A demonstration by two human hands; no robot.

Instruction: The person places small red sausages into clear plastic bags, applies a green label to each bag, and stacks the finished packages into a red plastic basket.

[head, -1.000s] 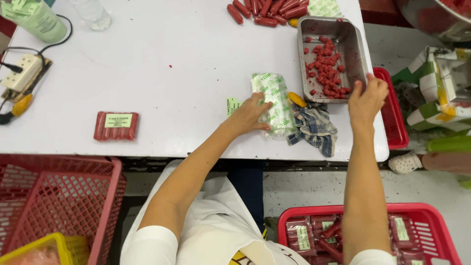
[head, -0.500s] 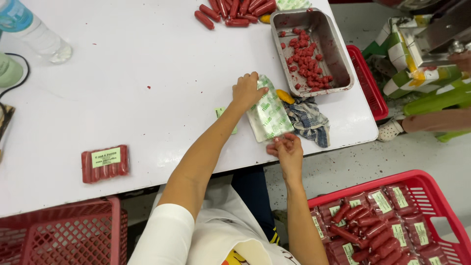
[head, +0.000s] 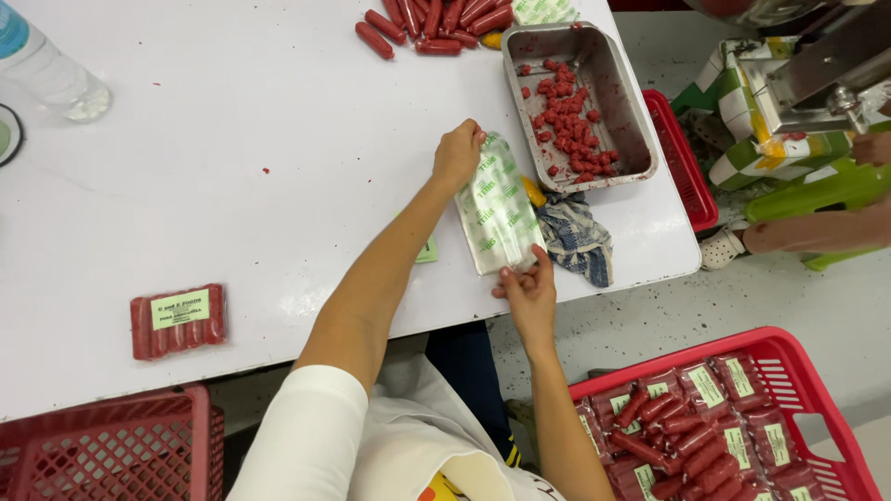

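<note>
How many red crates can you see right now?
3: one red crate of sausage packs at lower right, one at lower left under the table, one beside the metal tray. Others may be out of frame.

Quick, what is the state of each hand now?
Left hand: closed on the far end of the stack of clear bags.
Right hand: pinching the near end of the same stack.
</note>
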